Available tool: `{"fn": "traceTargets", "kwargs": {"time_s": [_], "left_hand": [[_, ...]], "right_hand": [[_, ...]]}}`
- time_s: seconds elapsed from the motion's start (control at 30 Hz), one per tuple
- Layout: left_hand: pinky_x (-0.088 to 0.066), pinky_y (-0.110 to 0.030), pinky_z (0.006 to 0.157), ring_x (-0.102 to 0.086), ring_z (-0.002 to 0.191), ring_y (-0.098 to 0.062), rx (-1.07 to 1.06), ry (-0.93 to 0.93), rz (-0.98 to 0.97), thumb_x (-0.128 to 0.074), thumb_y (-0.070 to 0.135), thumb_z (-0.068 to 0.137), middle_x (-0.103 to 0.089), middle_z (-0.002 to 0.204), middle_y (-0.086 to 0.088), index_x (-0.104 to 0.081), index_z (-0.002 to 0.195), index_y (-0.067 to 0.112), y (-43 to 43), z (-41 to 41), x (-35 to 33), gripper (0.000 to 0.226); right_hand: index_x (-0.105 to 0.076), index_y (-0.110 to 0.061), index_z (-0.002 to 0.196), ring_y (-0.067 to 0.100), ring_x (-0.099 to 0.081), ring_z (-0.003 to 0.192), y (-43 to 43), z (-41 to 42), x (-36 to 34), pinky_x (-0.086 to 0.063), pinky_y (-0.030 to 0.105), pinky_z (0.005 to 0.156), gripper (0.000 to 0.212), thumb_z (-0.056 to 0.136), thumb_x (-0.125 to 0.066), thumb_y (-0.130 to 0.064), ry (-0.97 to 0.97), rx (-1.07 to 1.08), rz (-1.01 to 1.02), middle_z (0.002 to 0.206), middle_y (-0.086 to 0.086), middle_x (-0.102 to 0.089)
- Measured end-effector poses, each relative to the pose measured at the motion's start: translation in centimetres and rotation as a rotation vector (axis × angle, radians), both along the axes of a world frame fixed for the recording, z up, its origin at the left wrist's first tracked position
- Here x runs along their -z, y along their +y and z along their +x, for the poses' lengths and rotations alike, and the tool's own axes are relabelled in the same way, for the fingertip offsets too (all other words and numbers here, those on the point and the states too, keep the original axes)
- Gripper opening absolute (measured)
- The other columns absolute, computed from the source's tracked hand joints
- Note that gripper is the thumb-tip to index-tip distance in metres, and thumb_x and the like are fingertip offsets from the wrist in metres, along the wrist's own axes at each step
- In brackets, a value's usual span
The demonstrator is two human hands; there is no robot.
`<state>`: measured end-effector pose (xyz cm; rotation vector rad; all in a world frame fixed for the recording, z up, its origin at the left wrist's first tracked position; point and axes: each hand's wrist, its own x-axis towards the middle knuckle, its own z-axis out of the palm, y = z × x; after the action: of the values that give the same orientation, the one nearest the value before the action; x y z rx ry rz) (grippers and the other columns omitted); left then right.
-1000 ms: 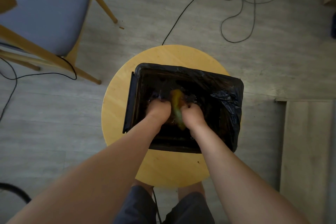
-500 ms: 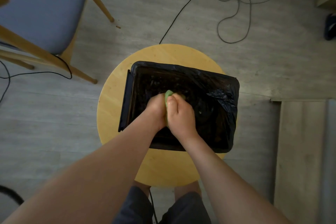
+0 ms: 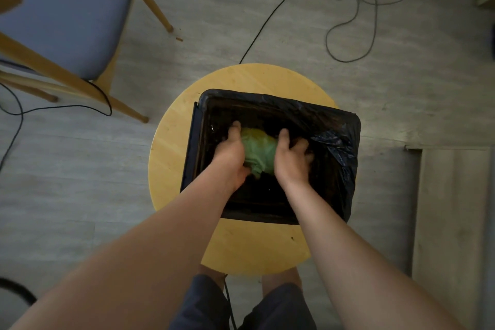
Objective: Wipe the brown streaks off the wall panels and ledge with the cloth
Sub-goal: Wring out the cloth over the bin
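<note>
A grey plank floor [image 3: 80,168] lies far below both hands. A blue-seated chair [image 3: 67,8] stands well off to the left of the left hand [image 3: 230,152] and beyond it. A round wooden stool [image 3: 174,142] sits under the hands, carrying a tub [image 3: 267,215] lined with a black bag [image 3: 334,142]. Both hands reach down inside the tub. The green cloth [image 3: 258,150] hangs bunched between them, above the tub's dark bottom. The left hand grips its left edge. The right hand [image 3: 292,160] lies against its right edge, thumb [image 3: 284,136] touching; its fingers are bent and blurred, so I cannot tell its hold. A looped cable [image 3: 348,21] lies beyond the right hand
</note>
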<state>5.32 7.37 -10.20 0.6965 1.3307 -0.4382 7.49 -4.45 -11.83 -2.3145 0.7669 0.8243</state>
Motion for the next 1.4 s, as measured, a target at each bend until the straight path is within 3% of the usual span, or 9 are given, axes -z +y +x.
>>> {"fn": "traceTargets", "kwargs": {"time_s": [0.17, 0.3, 0.43, 0.57, 0.8, 0.97, 1.1, 1.23, 1.4], "left_hand": [[-0.059, -0.037, 0.082, -0.070, 0.095, -0.028, 0.178, 0.006, 0.025, -0.058, 0.038, 0.103, -0.073, 0.106, -0.011, -0.066, 0.124, 0.012, -1.0, -0.5, 0.9, 0.034], [-0.062, -0.043, 0.081, -0.074, 0.095, -0.030, 0.090, -0.041, -0.026, -0.064, 0.026, 0.098, -0.077, 0.103, -0.014, -0.070, 0.121, 0.013, -0.5, 0.1, 0.8, 0.027], [-0.056, -0.028, 0.059, -0.067, 0.068, -0.024, 0.209, -0.099, -0.057, -0.061, 0.019, 0.100, -0.068, 0.069, -0.008, -0.070, 0.081, 0.008, 0.4, 0.2, 0.4, 0.024], [-0.047, -0.024, 0.052, -0.054, 0.054, -0.017, 0.485, -0.152, -0.007, -0.047, 0.000, 0.103, -0.050, 0.048, 0.001, -0.050, 0.062, 0.010, 0.0, 0.2, -0.1, 0.042], [-0.057, -0.032, 0.068, -0.069, 0.081, -0.027, 0.261, -0.161, -0.008, -0.050, 0.002, 0.102, -0.072, 0.085, -0.014, -0.071, 0.096, 0.004, -0.7, 0.2, -0.7, 0.021], [-0.061, -0.043, 0.084, -0.067, 0.100, -0.029, 0.203, -0.107, 0.109, -0.049, 0.025, 0.108, -0.068, 0.115, -0.011, -0.059, 0.128, 0.017, -1.6, -0.4, 0.5, 0.024], [-0.059, -0.051, 0.091, -0.067, 0.105, -0.029, 0.284, -0.082, 0.052, -0.056, 0.051, 0.103, -0.069, 0.116, -0.005, -0.059, 0.128, 0.025, -1.4, -0.6, 0.7, 0.037], [-0.059, -0.046, 0.092, -0.072, 0.103, -0.029, 0.172, -0.110, -0.098, -0.066, 0.044, 0.098, -0.076, 0.110, -0.009, -0.070, 0.118, 0.020, -1.6, -0.4, 1.0, 0.031], [-0.052, -0.022, 0.050, -0.064, 0.052, -0.016, 0.194, -0.100, -0.149, -0.052, 0.018, 0.102, -0.061, 0.061, -0.006, -0.061, 0.073, 0.009, -0.7, -0.2, 1.0, 0.032]], "right_hand": [[-0.030, -0.023, 0.150, 0.035, -0.061, 0.112, 1.4, -1.4, 0.6, -0.052, 0.047, 0.101, 0.052, 0.106, -0.039, -0.049, 0.075, 0.168, 0.278, 0.134, 0.016, -0.057], [-0.057, -0.029, 0.095, 0.019, -0.062, 0.082, 1.8, -2.4, -0.2, -0.055, 0.041, 0.073, 0.008, 0.098, -0.050, -0.031, -0.139, -0.100, 0.309, 0.093, 0.003, -0.064], [-0.039, -0.032, 0.064, 0.010, -0.049, 0.064, 2.4, -3.6, -2.8, -0.033, 0.019, 0.055, 0.036, 0.096, -0.054, -0.031, -0.399, -0.340, 0.356, 0.074, -0.005, -0.049], [-0.046, -0.027, 0.070, 0.009, -0.053, 0.073, 2.8, -3.8, -2.3, -0.035, 0.015, 0.060, 0.033, 0.101, -0.040, -0.034, -0.523, -0.422, 0.291, 0.077, -0.007, -0.051], [-0.055, -0.015, 0.085, 0.029, -0.058, 0.081, 1.0, -1.3, 0.9, -0.042, 0.038, 0.065, 0.037, 0.100, -0.030, -0.037, -0.515, -0.503, 0.140, 0.091, 0.011, -0.060], [-0.039, -0.011, 0.145, 0.043, -0.058, 0.117, -0.1, 0.3, 2.0, -0.040, 0.034, 0.077, 0.051, 0.108, -0.043, -0.045, -0.251, -0.012, -0.034, 0.137, 0.025, -0.052], [-0.016, -0.015, 0.157, 0.044, -0.049, 0.132, 0.4, 0.2, 1.9, -0.044, 0.044, 0.098, 0.066, 0.107, -0.024, -0.058, 0.069, 0.302, -0.021, 0.152, 0.026, -0.040], [-0.046, -0.018, 0.142, 0.035, -0.063, 0.112, 1.7, -1.6, 0.1, -0.054, 0.044, 0.092, 0.054, 0.108, -0.027, -0.055, 0.037, 0.056, 0.178, 0.123, 0.013, -0.064], [-0.053, -0.021, 0.076, 0.009, -0.056, 0.066, 1.8, -4.5, -3.5, -0.042, 0.027, 0.057, 0.032, 0.105, -0.049, -0.034, -0.300, -0.240, 0.351, 0.072, -0.004, -0.057]]}}
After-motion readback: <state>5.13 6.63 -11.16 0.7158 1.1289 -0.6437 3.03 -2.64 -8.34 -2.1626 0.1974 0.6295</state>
